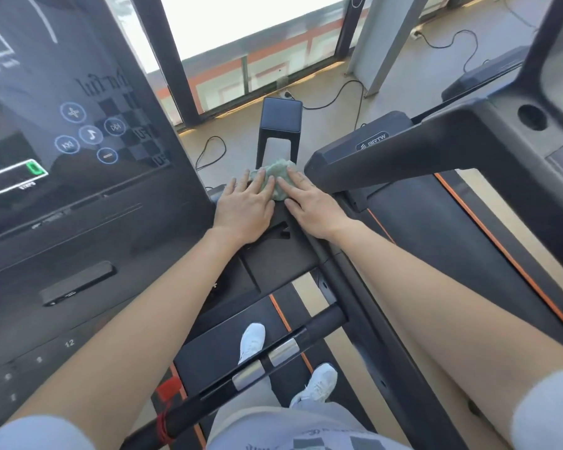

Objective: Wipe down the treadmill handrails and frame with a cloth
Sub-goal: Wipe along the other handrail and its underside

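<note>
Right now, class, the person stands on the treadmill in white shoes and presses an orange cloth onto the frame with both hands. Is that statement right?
Not quite: the cloth is pale green, not orange. The head view shows it crumpled under the straight fingers of the left hand and the right hand, on the black frame beside the console. The white shoes are as stated.

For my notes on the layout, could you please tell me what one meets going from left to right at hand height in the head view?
console touchscreen → left hand → green cloth → right hand → neighbouring treadmill belt
</note>
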A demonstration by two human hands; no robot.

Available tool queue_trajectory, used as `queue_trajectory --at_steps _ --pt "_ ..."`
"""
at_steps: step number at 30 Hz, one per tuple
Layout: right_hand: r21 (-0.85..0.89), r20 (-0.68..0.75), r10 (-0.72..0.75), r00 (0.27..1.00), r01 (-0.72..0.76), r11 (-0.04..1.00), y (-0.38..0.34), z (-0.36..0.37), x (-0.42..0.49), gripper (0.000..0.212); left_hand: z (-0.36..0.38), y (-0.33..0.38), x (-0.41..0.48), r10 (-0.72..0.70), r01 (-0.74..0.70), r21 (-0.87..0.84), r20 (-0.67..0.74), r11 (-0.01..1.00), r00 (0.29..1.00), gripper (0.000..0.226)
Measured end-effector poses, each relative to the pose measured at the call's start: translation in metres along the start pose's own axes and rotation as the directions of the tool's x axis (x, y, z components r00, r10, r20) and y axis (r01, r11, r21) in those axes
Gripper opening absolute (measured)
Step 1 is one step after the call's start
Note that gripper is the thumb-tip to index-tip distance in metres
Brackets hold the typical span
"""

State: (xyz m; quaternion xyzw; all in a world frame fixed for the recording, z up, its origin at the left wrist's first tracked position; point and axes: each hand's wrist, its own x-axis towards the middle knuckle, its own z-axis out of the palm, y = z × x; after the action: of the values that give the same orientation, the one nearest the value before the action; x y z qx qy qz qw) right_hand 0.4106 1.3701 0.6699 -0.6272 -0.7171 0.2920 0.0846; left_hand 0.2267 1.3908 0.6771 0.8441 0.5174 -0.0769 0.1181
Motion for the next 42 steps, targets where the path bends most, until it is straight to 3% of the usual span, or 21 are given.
queue_trajectory --at_steps 7,14,19,22,29,42 --pt "-0.187 -0.100 -0.167 0.981 0.147 0.971 0.016 0.040 -0.087 0.054 0.026 0.027 -0.076 0.070 -0.069 0.019 -0.047 0.997 0.996 0.065" --pt "-0.271 -0.119 -0.189 0.975 0.152 0.951 -0.001 0.072 -0.145 0.054 0.044 0.043 -0.135 0.083 -0.075 0.099 -0.081 0.992 0.993 0.062" --pt "-0.251 -0.096 -0.260 0.961 0.230 0.940 -0.009 0.075 -0.149 0.049 0.043 0.034 -0.157 0.056 -0.059 -0.010 -0.183 0.998 0.982 0.050" --pt "-0.211 -0.125 -0.263 0.957 0.233 0.949 -0.007 0.072 -0.143 0.046 0.040 0.034 -0.152 -0.023 -0.003 -0.106 -0.250 0.994 0.968 0.042" --pt "-0.268 -0.024 -0.214 0.977 0.200 0.942 -0.016 0.055 -0.092 0.059 0.041 0.018 -0.118 -0.046 0.053 0.026 -0.210 0.998 0.977 0.062" --pt "-0.245 0.127 -0.224 0.966 0.249 0.937 -0.040 0.028 0.010 0.053 0.017 -0.010 -0.084 -0.097 0.110 0.024 -0.320 0.994 0.942 0.061"
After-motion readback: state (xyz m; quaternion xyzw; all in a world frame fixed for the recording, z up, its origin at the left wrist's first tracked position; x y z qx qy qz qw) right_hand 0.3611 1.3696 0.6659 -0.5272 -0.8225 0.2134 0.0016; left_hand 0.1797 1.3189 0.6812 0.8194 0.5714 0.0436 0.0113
